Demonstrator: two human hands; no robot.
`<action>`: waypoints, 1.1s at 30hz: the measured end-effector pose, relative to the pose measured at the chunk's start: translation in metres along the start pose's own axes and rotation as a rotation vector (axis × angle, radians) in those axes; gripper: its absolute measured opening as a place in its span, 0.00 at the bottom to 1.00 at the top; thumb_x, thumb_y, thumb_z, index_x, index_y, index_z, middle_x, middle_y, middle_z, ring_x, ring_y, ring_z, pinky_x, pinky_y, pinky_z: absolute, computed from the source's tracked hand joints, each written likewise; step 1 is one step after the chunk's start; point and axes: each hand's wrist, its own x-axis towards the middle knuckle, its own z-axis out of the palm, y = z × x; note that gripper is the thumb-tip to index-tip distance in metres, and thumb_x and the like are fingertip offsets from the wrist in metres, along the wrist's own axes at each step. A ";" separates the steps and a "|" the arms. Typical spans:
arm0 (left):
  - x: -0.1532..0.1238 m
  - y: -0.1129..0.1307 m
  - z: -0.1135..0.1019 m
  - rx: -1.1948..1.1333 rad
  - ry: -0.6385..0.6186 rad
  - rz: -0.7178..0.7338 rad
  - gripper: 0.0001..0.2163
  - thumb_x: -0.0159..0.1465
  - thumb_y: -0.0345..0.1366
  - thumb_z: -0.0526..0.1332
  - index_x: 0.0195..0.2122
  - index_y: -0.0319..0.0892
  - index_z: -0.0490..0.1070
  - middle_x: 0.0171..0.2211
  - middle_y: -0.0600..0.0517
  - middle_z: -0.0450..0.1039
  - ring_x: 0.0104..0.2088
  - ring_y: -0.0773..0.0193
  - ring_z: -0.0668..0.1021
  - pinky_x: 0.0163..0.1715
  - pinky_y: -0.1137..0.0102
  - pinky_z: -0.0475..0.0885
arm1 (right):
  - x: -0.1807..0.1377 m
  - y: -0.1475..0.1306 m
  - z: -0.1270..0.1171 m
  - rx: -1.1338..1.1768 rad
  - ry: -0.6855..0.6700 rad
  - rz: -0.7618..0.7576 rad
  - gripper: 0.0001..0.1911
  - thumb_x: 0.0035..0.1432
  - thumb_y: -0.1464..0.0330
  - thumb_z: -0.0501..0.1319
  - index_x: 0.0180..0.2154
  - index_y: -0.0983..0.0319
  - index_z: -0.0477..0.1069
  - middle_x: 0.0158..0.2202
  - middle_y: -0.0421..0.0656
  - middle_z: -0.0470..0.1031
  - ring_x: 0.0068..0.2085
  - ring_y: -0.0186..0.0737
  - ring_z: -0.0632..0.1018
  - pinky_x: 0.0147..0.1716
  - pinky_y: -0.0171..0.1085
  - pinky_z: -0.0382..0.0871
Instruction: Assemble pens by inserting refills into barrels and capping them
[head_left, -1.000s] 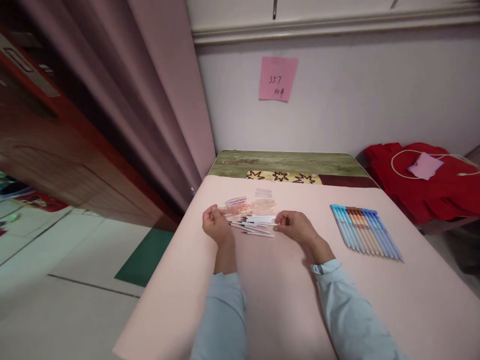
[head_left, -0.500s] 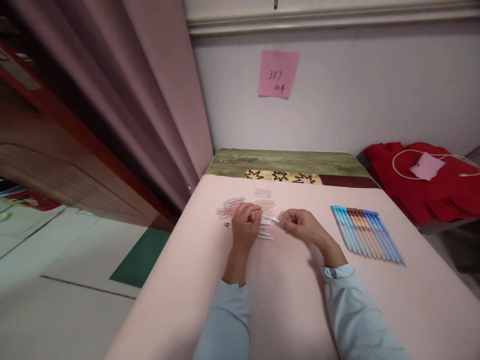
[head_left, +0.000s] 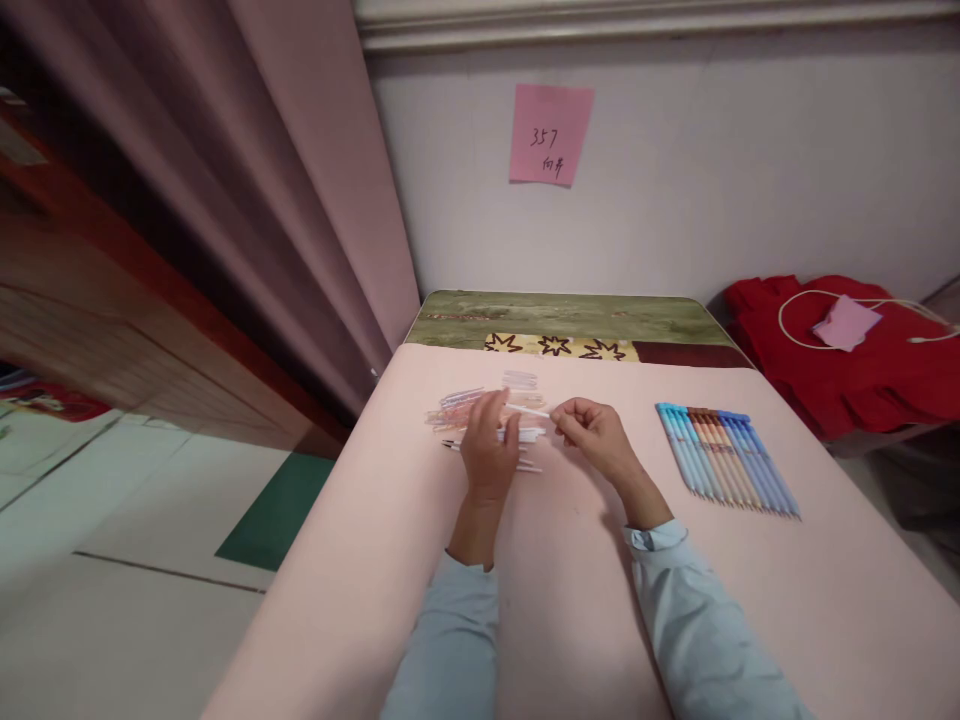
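Observation:
Between the fingertips of my right hand is a thin white pen refill, pinched at its right end and pointing left. My left hand hovers over the loose pen parts, thumb and fingers apart, the fingertips close to the refill's far end. Beneath and beside it lie clear pinkish and violet pen barrels, partly hidden by the hand. Several more white refills lie under the left hand, with dark tips showing on its left side. A few pale clear pieces sit just behind.
A neat row of pens in light blue, brown and darker blue lies to the right on the pink-covered table. Red cloth with a white cable stands beyond the right edge. A curtain hangs at the left; the wall bears a pink note.
My left thumb and fingers have spread apart from the refill's left end. My right hand keeps its pinch on the refill. The whole view has shifted slightly.

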 end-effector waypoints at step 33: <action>0.020 -0.006 -0.013 -0.943 0.182 -0.669 0.15 0.55 0.45 0.70 0.35 0.38 0.75 0.20 0.58 0.67 0.17 0.76 0.67 0.14 0.79 0.53 | 0.147 0.005 0.029 -1.018 -0.320 -0.107 0.19 0.46 0.63 0.73 0.43 0.57 0.79 0.41 0.43 0.81 0.38 0.41 0.78 0.35 0.33 0.65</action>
